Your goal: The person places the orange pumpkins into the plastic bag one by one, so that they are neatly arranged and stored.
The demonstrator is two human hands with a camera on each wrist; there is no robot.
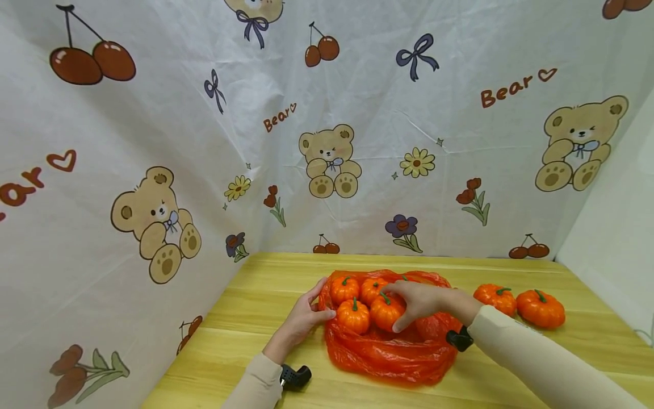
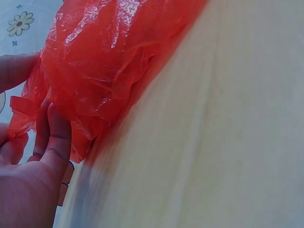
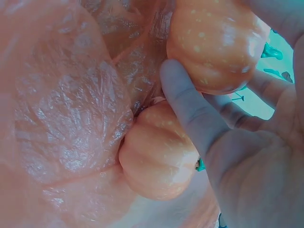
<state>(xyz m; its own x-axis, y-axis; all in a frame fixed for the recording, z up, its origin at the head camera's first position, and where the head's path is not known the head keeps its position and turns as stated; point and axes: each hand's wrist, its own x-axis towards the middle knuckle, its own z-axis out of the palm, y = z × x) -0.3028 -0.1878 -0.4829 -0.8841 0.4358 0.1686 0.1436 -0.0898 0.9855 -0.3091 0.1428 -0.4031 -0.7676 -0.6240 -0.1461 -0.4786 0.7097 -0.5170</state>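
Note:
A red plastic bag point(image 1: 393, 360) lies spread on the wooden table with its mouth facing up. Several small orange toy pumpkins point(image 1: 353, 318) with green stems sit inside it. My left hand point(image 1: 302, 318) holds the bag's left rim; in the left wrist view, thin red plastic runs between the thumb and fingers. Reaching in from the right, my right hand point(image 1: 421, 301) grips one pumpkin point(image 1: 385, 312) between thumb and fingers. In the right wrist view the thumb lies along this gripped pumpkin point(image 3: 213, 47), with another pumpkin point(image 3: 159, 152) just beneath the thumb.
Two more orange pumpkins point(image 1: 540, 309) stand on the table point(image 1: 286, 272) to the right of the bag, behind my right forearm. A white cloth point(image 1: 368, 102) printed with bears hangs along the back and left. Each wrist wears a black camera mount point(image 1: 295, 377).

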